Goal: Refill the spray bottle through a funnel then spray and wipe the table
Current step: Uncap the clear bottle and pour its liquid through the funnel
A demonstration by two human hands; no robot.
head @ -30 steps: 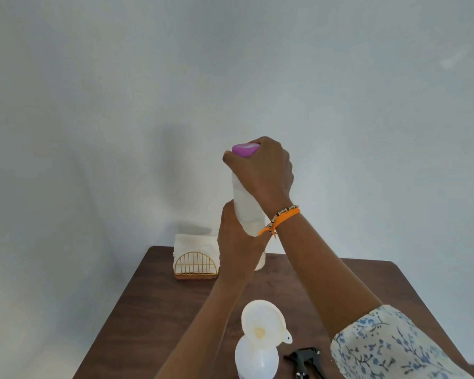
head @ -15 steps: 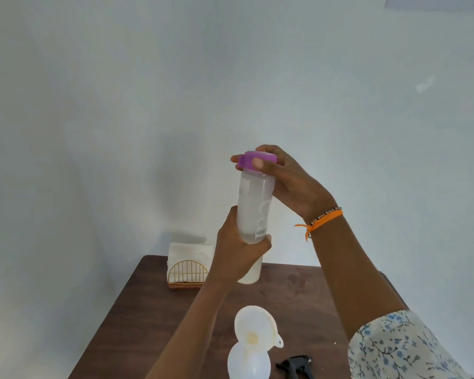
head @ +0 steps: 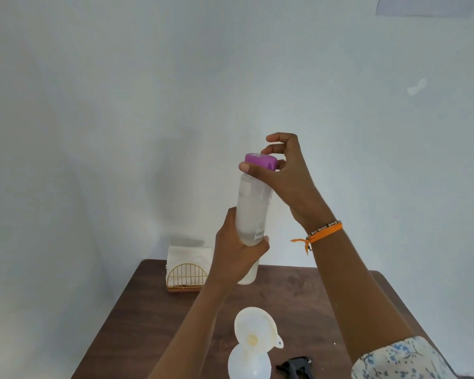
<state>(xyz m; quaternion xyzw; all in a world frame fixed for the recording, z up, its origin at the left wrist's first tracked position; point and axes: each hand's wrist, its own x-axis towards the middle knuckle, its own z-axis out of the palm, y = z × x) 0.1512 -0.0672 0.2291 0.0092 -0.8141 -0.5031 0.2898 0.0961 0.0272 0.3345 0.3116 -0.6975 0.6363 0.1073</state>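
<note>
Gripping the lower part of a clear bottle, the left hand holds it upright in the air above the far side of the tabletop, its fingers and thumb wrapped closely round the body. The right hand is at the top of the same bottle, its thumb and curled fingers pinching the purple cap, so that grip is narrow and closed on the cap; whether the cap is tight or loose cannot be told. The bottle looks cloudy, with liquid inside. On the right wrist sit an orange string and a beaded bracelet, and a flowered sleeve shows at the lower right. Below the hands, at the near edge of the view, a white funnel sits tilted in the neck of the spray bottle, which stands on the tabletop. Just to the right of it lies the black spray head, apart from the bottle. At the far left corner of the tabletop stands a gold wire holder with white napkins in it. Behind everything is a plain pale wall.
</note>
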